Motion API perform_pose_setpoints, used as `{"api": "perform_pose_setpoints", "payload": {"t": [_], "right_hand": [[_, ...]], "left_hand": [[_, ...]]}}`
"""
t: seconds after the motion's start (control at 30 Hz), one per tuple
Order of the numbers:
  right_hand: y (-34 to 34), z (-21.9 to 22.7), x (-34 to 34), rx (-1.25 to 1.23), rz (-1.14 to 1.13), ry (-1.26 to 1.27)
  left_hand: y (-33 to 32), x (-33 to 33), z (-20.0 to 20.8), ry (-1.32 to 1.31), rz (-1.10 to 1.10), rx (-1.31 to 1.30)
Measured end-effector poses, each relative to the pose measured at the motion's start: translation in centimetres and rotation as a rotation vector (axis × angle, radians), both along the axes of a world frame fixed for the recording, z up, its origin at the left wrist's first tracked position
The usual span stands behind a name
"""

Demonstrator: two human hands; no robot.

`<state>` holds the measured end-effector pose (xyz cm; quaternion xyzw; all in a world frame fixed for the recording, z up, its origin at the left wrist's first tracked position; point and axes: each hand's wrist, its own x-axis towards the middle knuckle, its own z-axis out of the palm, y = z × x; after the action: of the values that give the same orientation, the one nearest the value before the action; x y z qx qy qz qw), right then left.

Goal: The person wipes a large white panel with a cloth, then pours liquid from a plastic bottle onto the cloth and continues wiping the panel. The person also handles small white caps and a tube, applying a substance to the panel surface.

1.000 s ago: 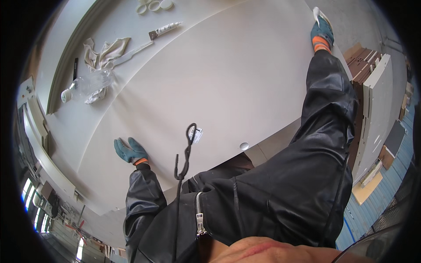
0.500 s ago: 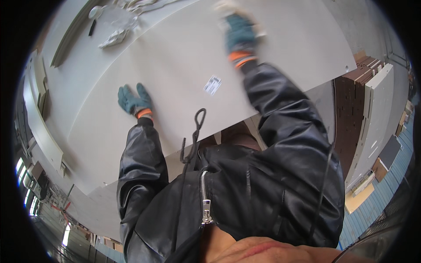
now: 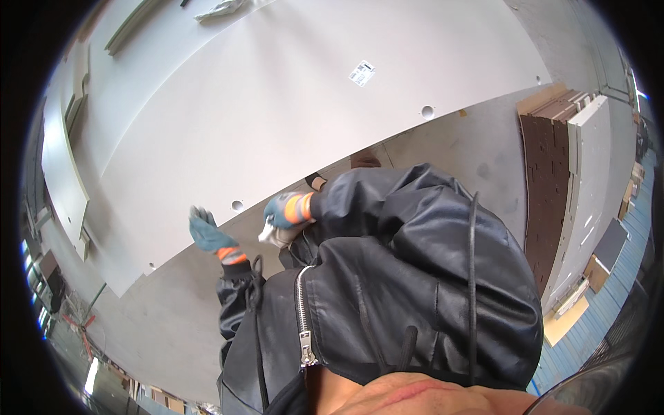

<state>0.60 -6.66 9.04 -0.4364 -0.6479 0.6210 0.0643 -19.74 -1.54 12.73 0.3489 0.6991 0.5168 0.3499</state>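
Observation:
A broad pale panel [image 3: 277, 117] lies in front of me, with a small white label [image 3: 362, 72] stuck on it and round holes along its near edge. My right hand [image 3: 288, 209], in a teal and orange work glove, is close to my body just off that edge. It is closed on a white cloth [image 3: 275, 235] that hangs below the fingers. My left hand [image 3: 209, 231], gloved alike, is beside the panel's near edge, its fingers stretched out and holding nothing. Whether it touches the edge I cannot tell.
On the right stand stacked brown boards [image 3: 546, 173] and pale boards [image 3: 588, 166]. Long pale strips [image 3: 66, 173] lie at the left. A crumpled white cloth or wrap [image 3: 220, 10] lies at the far side. A red-bladed fan [image 3: 84, 330] is at the lower left.
My right hand has come from the panel's far part back to my body, bringing the white cloth. My left hand has left the panel's surface for its near edge. The view has shifted nearer.

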Motion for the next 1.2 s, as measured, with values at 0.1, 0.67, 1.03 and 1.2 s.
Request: {"api": "perform_pose_setpoints", "payload": {"t": [0.1, 0.67, 1.03, 1.2], "right_hand": [[1.9, 3.0, 9.1, -0.43, -0.441, 0.125], [2.4, -4.9, 56.8, 0.312, -1.371, -1.457], [-2.0, -0.4, 12.3, 0.662, -0.041, -0.184], [3.0, 4.6, 19.8, -0.082, -0.381, 0.258]], "left_hand": [[-4.3, -2.6, -3.2, -0.019, 0.141, -0.172], [-3.7, 8.0, -7.3, 0.026, -0.062, -0.271], [0.4, 12.7, -5.1, -0.178, -0.108, -0.184], [1.7, 15.7, -1.8, -0.234, -0.115, -0.186]]}}
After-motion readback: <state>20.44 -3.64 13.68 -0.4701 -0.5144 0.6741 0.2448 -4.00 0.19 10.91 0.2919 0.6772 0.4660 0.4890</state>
